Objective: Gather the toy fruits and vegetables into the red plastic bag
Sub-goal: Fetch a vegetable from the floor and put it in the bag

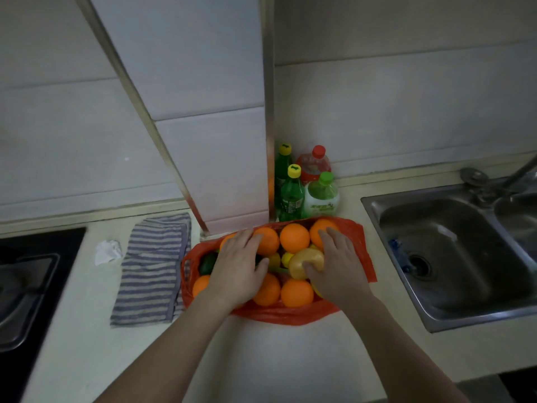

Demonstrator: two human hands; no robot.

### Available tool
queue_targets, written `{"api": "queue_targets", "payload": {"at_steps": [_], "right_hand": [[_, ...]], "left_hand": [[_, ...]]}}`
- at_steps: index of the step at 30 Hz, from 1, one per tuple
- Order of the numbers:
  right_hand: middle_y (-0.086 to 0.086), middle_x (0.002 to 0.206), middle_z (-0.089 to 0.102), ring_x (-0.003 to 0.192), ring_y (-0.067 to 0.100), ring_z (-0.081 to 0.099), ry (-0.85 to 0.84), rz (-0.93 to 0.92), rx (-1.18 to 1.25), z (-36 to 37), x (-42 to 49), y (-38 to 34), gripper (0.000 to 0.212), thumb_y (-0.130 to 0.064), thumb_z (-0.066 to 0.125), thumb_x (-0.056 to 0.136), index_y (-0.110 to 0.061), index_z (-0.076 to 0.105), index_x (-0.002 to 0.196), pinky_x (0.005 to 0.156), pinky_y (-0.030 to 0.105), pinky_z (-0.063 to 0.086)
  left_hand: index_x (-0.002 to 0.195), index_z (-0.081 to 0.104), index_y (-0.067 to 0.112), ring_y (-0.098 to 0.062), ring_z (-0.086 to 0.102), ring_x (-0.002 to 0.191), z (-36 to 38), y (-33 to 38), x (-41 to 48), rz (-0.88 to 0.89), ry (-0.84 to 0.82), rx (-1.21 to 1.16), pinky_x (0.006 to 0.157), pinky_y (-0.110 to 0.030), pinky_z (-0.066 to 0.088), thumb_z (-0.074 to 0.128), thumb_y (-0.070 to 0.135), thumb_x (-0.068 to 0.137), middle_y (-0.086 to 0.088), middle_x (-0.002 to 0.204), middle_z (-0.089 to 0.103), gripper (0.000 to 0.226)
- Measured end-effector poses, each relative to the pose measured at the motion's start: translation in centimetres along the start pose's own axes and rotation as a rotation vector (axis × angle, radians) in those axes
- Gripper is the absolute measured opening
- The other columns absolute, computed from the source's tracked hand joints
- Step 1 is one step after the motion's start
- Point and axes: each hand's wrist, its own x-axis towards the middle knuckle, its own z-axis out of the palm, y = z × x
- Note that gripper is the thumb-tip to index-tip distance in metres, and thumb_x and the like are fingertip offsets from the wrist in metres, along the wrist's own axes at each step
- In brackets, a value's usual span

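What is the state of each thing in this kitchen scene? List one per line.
Red plastic bag: open, lying on the counter, full of toy produce.
Left hand: flat on the oranges.
Right hand: resting on the yellow toy.
Bottles: upright, capped.
Striped cloth: spread flat.
Sink: no water visible in the basin.

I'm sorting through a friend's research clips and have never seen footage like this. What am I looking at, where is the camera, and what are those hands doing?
There is no machine here. One wide-angle camera worn on a person's head looks down at their two bare hands over a kitchen counter. An open red plastic bag lies there, full of toy oranges and other toy produce. The left hand rests flat on the pile. The right hand has a grip on a yellow toy fruit. A striped cloth lies to the left, drink bottles stand behind the bag, and a steel sink is on the right.
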Motion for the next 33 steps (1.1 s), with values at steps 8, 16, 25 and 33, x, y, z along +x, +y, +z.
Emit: {"api": "queue_targets", "payload": {"at_steps": [8,16,25,33], "right_hand": [[0.0,0.155,0.027,0.143,0.018,0.019,0.043,-0.037,-0.083,-2.8,-2.0,-2.8,0.061,-0.047,0.041,0.096,-0.019,0.027,0.149,0.116,0.033,0.016],[0.0,0.151,0.034,0.141,0.016,0.025,0.173,0.02,-0.116,-5.1,-5.6,-7.3,0.052,-0.042,0.034,0.099,-0.02,0.033,0.146,0.114,0.034,0.022],[0.002,0.144,0.044,0.134,0.018,0.035,0.31,0.13,-0.195,-6.9,-11.2,-11.3,0.051,-0.04,0.035,0.097,-0.017,0.041,0.142,0.109,0.034,0.029],[0.001,0.142,0.046,0.133,0.016,0.037,0.414,0.256,-0.233,-8.8,-17.2,-12.4,0.049,-0.038,0.039,0.096,-0.018,0.041,0.141,0.11,0.032,0.029]], "left_hand": [[0.143,0.038,0.018,-0.024,0.035,0.137,-3.6,0.4,-0.7,0.052,0.029,0.021,0.115,-0.041,0.028,0.044,0.043,0.096,-0.006,0.148,0.039,0.054],[0.15,0.029,0.018,-0.021,0.029,0.142,-8.0,0.2,-1.8,0.152,0.029,-0.007,0.117,-0.036,0.021,0.036,0.041,0.101,-0.004,0.155,0.032,0.054],[0.148,0.034,0.018,-0.02,0.031,0.14,-10.7,-0.6,-3.6,0.326,0.026,-0.011,0.117,-0.04,0.025,0.033,0.039,0.1,-0.003,0.154,0.035,0.052],[0.148,0.035,0.018,-0.019,0.029,0.142,-12.9,2.8,-6.5,0.506,0.026,-0.068,0.118,-0.037,0.023,0.036,0.037,0.101,-0.003,0.154,0.034,0.051]]}}
